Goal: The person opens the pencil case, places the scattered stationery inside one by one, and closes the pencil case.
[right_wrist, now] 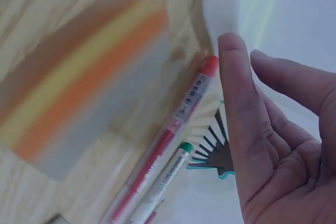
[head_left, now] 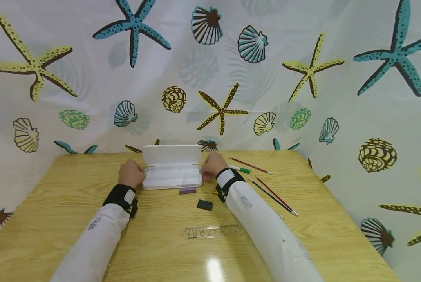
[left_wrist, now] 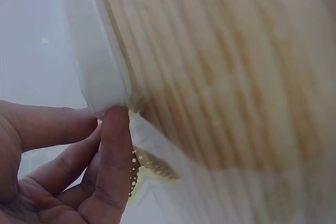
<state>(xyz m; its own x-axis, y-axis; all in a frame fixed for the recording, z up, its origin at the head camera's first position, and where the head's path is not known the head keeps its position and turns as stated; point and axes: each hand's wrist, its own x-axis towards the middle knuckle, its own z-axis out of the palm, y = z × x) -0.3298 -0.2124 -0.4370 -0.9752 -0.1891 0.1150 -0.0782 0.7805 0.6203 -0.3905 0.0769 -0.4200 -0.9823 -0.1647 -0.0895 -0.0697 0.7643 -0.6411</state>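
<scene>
A white pencil case (head_left: 163, 182) lies on the table with its lid (head_left: 172, 155) raised. Its tray looks bare. My left hand (head_left: 131, 173) is at the case's left end; in the left wrist view, thumb and forefinger pinch the corner of the case wall (left_wrist: 100, 51). At the right end is my right hand (head_left: 214, 164). The right wrist view has its thumb and forefinger close together at the case's white rim (right_wrist: 223, 6), seeming to pinch it. Beside that hand lie a red pen (right_wrist: 157, 156) and a green-capped marker (right_wrist: 163, 182).
In front of the case are a purple eraser (head_left: 187, 190), a small dark block (head_left: 205, 205) and a clear ruler (head_left: 210, 232). Pencils (head_left: 273, 196) and a green marker (head_left: 243, 170) lie to the right. A blurred orange-and-yellow-striped item (right_wrist: 89, 82) is near the right wrist.
</scene>
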